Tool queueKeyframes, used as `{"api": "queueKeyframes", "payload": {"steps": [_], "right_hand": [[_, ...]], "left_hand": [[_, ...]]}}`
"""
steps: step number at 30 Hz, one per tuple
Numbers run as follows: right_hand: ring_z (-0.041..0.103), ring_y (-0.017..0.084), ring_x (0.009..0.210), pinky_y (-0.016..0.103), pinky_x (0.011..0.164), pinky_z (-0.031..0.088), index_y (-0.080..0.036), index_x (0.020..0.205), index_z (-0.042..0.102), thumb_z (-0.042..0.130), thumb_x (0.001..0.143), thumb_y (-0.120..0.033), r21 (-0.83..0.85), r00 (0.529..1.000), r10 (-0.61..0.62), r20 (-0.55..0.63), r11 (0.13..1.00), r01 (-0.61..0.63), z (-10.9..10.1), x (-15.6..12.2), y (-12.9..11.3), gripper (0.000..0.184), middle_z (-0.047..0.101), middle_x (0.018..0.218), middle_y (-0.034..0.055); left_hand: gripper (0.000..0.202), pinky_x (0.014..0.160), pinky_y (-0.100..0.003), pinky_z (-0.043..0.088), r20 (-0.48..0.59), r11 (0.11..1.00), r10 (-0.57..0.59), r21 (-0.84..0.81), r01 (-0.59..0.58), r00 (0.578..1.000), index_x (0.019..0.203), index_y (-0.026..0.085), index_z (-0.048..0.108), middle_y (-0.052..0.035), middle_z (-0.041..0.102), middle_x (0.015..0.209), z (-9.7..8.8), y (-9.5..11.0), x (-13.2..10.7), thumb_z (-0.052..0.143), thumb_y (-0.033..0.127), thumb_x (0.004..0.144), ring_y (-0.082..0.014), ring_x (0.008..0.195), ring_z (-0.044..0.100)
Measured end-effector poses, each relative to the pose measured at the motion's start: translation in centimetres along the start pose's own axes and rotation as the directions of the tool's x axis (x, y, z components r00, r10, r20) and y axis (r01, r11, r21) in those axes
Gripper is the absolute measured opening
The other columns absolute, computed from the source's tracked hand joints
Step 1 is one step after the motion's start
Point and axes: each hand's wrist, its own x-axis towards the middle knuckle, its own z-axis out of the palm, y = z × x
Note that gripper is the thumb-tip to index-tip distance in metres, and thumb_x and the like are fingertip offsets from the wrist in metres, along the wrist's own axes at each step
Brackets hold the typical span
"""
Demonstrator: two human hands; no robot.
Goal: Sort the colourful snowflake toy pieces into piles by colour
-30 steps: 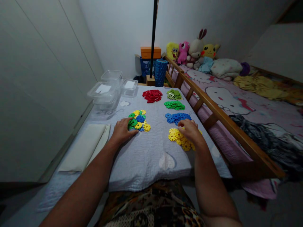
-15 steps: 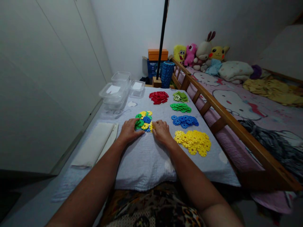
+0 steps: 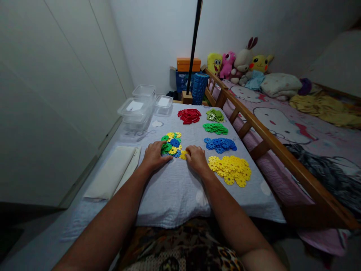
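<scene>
A mixed pile of green, blue and yellow notched plastic discs (image 3: 175,143) lies on the cloth-covered table. My left hand (image 3: 154,155) rests at the pile's left side, thumb and fingers apart around its edge. At the right side, my right hand (image 3: 196,158) has its fingers closed on a yellow notched disc (image 3: 183,155), which sits just off the pile. To the right are sorted heaps: yellow discs (image 3: 231,168), blue discs (image 3: 221,144), green discs (image 3: 216,128) and light green discs (image 3: 214,115). Red pieces (image 3: 188,116) form a heap farther back.
Clear plastic containers (image 3: 135,109) stand at the back left, with a smaller lidded box (image 3: 163,103) beside them. A folded white cloth (image 3: 113,173) lies on the left. The wooden bed rail (image 3: 262,146) runs along the right; a black pole (image 3: 194,45) rises behind the table.
My right hand has moved slightly right, drawing a yellow disc away from the mixed pile. My left hand has stayed in place.
</scene>
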Motion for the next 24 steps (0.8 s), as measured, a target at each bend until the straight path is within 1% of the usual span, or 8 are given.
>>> {"api": "queueKeyframes", "payload": {"steps": [4,7,10,12,15,18,21,24], "right_hand": [[0.057,0.025,0.109,0.037,0.095,0.039,-0.021,0.101,0.07,0.055,0.092,-0.018,0.082,0.999,0.001,-0.051,0.997,0.003,-0.9,-0.5,0.3,0.017,0.071,0.111,0.0096],[0.06,0.021,0.099,0.033,0.09,0.042,-0.02,0.089,0.068,0.056,0.088,-0.018,0.242,0.997,-0.018,-0.071,0.97,0.035,-2.4,-1.1,1.5,0.012,0.071,0.1,0.0073],[0.061,0.018,0.083,0.029,0.08,0.044,-0.019,0.09,0.067,0.056,0.086,-0.023,0.423,0.996,0.031,-0.084,0.906,0.007,-4.4,-2.1,3.8,0.012,0.069,0.087,0.0031],[0.06,0.017,0.077,0.028,0.074,0.044,-0.019,0.095,0.067,0.058,0.083,-0.028,0.482,0.991,0.101,-0.086,0.875,-0.047,-5.8,-3.1,5.6,0.018,0.067,0.081,0.0007],[0.059,0.017,0.076,0.028,0.073,0.045,-0.019,0.091,0.067,0.059,0.08,-0.031,0.487,0.981,0.168,-0.098,0.868,-0.1,-7.7,-4.6,8.2,0.018,0.066,0.08,0.0006],[0.061,0.018,0.078,0.029,0.074,0.045,-0.019,0.084,0.066,0.058,0.078,-0.031,0.448,0.977,0.197,-0.076,0.882,-0.143,-8.8,-6.0,9.9,0.016,0.067,0.081,0.0016],[0.061,0.019,0.079,0.029,0.074,0.045,-0.019,0.081,0.066,0.056,0.078,-0.03,0.414,0.983,0.183,-0.031,0.897,-0.154,-9.1,-6.9,10.6,0.015,0.068,0.082,0.0021],[0.062,0.019,0.078,0.028,0.073,0.044,-0.019,0.081,0.065,0.054,0.079,-0.028,0.385,0.989,0.144,0.033,0.912,-0.145,-8.8,-7.2,10.6,0.013,0.067,0.081,0.002]], "left_hand": [[0.071,0.108,-0.05,0.043,0.006,1.0,0.001,0.009,-0.001,1.0,0.137,0.02,0.057,-0.0148,0.063,0.135,-0.2,0.3,0.0,0.074,0.049,0.075,-0.0355,0.125,0.057],[0.07,0.108,-0.05,0.043,0.002,1.0,-0.003,0.007,0.003,1.0,0.136,0.023,0.057,-0.0137,0.063,0.136,-0.2,0.3,0.0,0.074,0.05,0.074,-0.0354,0.126,0.056],[0.071,0.107,-0.049,0.043,0.005,1.0,-0.02,0.014,0.02,1.0,0.137,0.022,0.057,-0.0144,0.062,0.136,-0.2,0.3,-0.1,0.075,0.05,0.074,-0.0356,0.124,0.057],[0.071,0.107,-0.049,0.043,0.013,1.0,-0.022,0.018,0.022,1.0,0.137,0.021,0.058,-0.0154,0.063,0.136,-0.2,0.2,-0.1,0.074,0.051,0.074,-0.0358,0.124,0.057],[0.071,0.108,-0.05,0.043,0.018,1.0,-0.008,0.019,0.007,1.0,0.136,0.02,0.058,-0.0158,0.062,0.136,-0.1,0.1,0.0,0.073,0.052,0.075,-0.0361,0.125,0.056],[0.071,0.109,-0.05,0.042,0.01,1.0,0.003,0.021,-0.003,1.0,0.136,0.022,0.057,-0.0148,0.062,0.136,-0.1,0.0,0.1,0.073,0.052,0.074,-0.0358,0.128,0.055],[0.07,0.108,-0.05,0.042,0.009,1.0,0.01,0.023,-0.01,1.0,0.136,0.021,0.057,-0.0153,0.062,0.136,0.0,-0.1,0.1,0.073,0.052,0.075,-0.0355,0.127,0.056],[0.071,0.107,-0.05,0.043,0.009,0.999,0.012,0.029,-0.013,1.0,0.136,0.02,0.057,-0.0162,0.063,0.135,0.1,-0.2,0.1,0.072,0.052,0.075,-0.036,0.125,0.057]]}}
